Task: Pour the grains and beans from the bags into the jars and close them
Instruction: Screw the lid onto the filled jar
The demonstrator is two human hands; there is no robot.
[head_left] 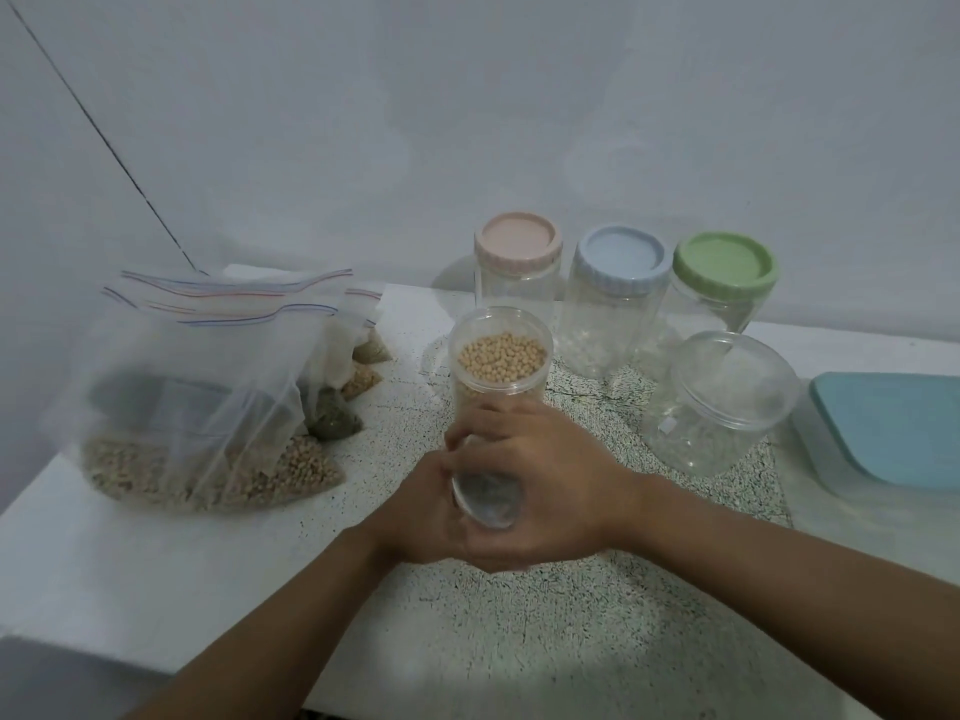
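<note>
Both my hands hold a clear jar [500, 356] over the speckled table [571, 615]. The jar is tilted, its clear base toward me, and pale yellow beans [501, 357] fill its far end. Whether a clear lid covers that end I cannot tell. My left hand [428, 511] grips the jar's lower part from the left. My right hand [553, 470] wraps round it from the right. On the left stands a large clear zip bag [208, 366] with beans at its bottom, and several smaller bags of grains [332, 415] lie behind it.
Three empty clear jars stand closed at the back: one with a pink lid [519, 241], one with a blue lid [621, 257], one with a green lid [724, 262]. A wider clear jar [719, 402] stands before them. A blue-lidded box [893, 428] lies at the right edge.
</note>
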